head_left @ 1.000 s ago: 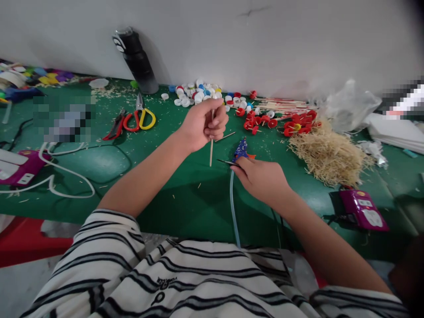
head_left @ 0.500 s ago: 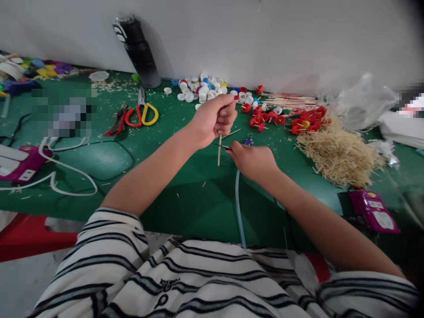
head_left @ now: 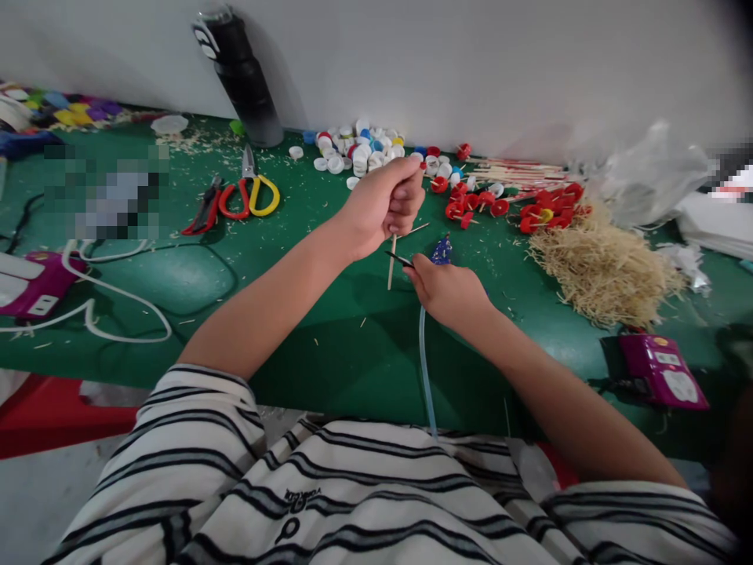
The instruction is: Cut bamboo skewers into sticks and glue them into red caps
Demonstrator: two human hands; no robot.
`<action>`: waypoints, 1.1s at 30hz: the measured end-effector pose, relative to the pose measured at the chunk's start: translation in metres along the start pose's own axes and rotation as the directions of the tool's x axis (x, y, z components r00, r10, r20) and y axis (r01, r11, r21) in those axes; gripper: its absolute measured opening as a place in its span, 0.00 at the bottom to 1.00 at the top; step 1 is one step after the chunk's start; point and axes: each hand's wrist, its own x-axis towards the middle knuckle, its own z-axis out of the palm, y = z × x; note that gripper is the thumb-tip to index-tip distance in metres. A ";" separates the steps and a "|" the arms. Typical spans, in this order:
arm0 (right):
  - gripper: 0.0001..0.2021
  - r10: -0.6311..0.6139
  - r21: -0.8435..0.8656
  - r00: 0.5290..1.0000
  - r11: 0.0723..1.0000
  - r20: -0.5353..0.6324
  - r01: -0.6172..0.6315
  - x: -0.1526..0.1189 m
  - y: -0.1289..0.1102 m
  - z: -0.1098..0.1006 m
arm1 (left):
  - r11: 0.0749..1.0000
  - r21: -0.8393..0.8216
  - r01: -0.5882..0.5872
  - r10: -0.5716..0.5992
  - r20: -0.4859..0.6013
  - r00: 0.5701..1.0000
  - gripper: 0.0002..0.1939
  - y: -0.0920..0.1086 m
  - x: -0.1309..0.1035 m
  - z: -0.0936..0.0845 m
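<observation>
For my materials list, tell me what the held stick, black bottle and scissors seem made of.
Stick: probably bare wood, matte, pale tan. Bottle: coated metal or plastic, unclear; black fading to grey, soft sheen. Scissors: likely metal blades, silvery grey; smooth red and yellow handles, perhaps plastic.

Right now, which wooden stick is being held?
The pale stick poking down from the left hand; the long sticks near the red caps lie on the green table instead.

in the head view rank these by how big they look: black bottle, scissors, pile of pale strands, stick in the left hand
1. Pile of pale strands
2. Black bottle
3. Scissors
4. Stick in the left hand, counting only what shows
</observation>
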 end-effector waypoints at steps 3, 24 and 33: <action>0.30 0.008 0.000 1.000 1.000 0.002 -0.008 -0.002 0.000 0.001 | 1.000 0.024 -0.019 0.018 0.014 1.000 0.30 -0.001 0.000 0.000; 0.26 0.001 0.007 0.999 1.000 0.033 -0.001 -0.012 0.003 0.010 | 0.998 -0.058 -0.016 0.014 -0.033 0.999 0.33 -0.002 0.004 -0.005; 0.25 -0.028 -0.030 0.991 0.999 0.133 0.032 -0.015 0.006 0.011 | 0.998 -0.058 0.001 -0.007 -0.106 0.994 0.28 0.002 0.009 -0.016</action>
